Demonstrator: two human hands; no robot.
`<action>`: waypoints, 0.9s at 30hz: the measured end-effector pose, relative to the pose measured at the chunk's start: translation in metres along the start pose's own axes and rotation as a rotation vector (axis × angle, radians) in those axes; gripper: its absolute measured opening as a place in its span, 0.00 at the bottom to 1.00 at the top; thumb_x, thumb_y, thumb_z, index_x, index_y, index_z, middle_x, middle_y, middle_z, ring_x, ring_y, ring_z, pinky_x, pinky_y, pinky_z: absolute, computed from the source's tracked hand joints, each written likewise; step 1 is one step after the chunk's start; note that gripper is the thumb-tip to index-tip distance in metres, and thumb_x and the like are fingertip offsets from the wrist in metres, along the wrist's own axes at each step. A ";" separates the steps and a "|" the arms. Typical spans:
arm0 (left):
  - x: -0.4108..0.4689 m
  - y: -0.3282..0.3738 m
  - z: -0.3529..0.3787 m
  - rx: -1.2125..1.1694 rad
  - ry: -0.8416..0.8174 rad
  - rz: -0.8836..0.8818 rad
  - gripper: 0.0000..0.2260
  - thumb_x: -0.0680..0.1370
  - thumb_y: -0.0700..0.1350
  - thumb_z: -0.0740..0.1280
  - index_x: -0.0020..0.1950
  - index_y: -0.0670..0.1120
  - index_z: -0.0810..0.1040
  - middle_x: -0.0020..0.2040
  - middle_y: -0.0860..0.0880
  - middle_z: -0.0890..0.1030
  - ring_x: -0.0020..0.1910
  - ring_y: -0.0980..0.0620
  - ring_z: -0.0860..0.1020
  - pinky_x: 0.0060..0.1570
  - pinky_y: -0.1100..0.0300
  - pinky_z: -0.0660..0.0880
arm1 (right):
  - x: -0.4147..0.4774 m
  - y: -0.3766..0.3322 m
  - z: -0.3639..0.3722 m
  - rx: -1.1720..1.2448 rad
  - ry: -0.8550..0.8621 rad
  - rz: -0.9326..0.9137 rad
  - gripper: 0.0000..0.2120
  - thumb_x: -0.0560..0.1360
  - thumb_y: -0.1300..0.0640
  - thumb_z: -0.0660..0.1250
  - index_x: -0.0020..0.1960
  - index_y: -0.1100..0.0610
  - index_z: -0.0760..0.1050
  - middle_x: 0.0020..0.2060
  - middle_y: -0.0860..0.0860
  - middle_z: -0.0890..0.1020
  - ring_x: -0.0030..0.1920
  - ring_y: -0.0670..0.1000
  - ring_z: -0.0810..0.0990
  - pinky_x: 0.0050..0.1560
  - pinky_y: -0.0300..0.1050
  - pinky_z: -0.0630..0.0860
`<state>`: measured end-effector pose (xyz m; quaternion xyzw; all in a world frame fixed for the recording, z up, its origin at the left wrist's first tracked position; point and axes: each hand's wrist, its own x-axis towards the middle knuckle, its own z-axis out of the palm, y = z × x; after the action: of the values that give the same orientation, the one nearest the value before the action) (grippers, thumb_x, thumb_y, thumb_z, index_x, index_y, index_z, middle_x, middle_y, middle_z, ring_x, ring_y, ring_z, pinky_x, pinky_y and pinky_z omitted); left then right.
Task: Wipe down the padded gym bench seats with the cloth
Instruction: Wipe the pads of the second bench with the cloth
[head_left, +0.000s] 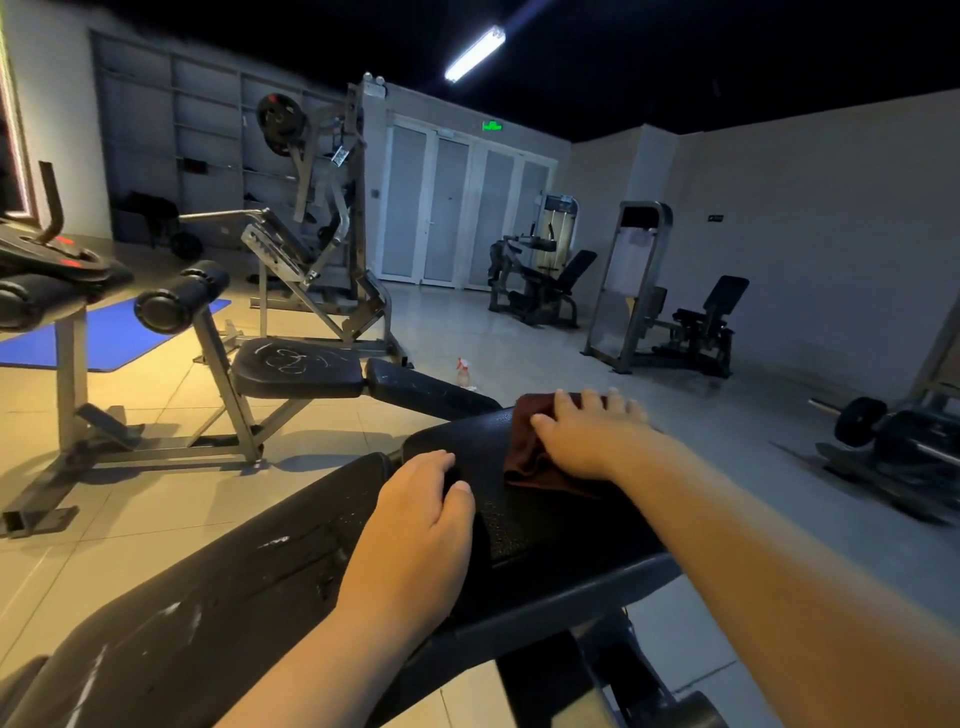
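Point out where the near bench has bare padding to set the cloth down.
Free: the seat pad strip between the left hand and the right forearm, toward its near edge; and the long back pad left of the left hand, scuffed but bare. Crowded: the seat pad's far end, where the right hand presses the cloth.

Single head-worn wide-angle view. The bench pad (524, 525) is looked down on from close above, with the view faced forward across it and pitched downward. The left hand (415, 525) at the pad's left edge and the right hand (587, 436) near its far edge are caught close, low and central. The room beyond is taken in: second bench (296, 366) at left, doors (441, 208) on the far wall, ceiling lamp (475, 53) at top. Lines are bent toward the frame edges.
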<state>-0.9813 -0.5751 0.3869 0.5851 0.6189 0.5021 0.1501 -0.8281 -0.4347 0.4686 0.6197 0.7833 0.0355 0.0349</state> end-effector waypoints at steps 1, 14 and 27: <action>0.002 -0.001 0.001 0.002 0.004 -0.001 0.19 0.84 0.49 0.55 0.76 0.51 0.65 0.74 0.55 0.68 0.71 0.58 0.64 0.67 0.64 0.60 | 0.005 -0.018 0.001 -0.004 0.001 -0.024 0.32 0.84 0.37 0.43 0.83 0.51 0.44 0.82 0.58 0.48 0.81 0.63 0.44 0.79 0.63 0.42; -0.001 -0.007 0.000 -0.063 0.026 0.045 0.18 0.83 0.46 0.58 0.73 0.51 0.70 0.70 0.56 0.71 0.69 0.60 0.67 0.72 0.55 0.65 | -0.060 -0.026 0.005 0.014 -0.062 -0.412 0.25 0.86 0.43 0.45 0.82 0.44 0.47 0.82 0.44 0.48 0.81 0.47 0.43 0.78 0.53 0.41; -0.056 -0.029 -0.006 0.301 0.004 0.308 0.24 0.80 0.49 0.56 0.76 0.46 0.67 0.75 0.53 0.68 0.76 0.59 0.62 0.75 0.62 0.54 | -0.075 -0.044 0.016 0.005 -0.002 -0.541 0.24 0.85 0.41 0.44 0.81 0.40 0.48 0.81 0.39 0.49 0.80 0.44 0.44 0.78 0.49 0.39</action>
<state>-0.9877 -0.6212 0.3445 0.6878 0.5902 0.4222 -0.0186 -0.8524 -0.5177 0.4492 0.3882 0.9203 0.0224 0.0425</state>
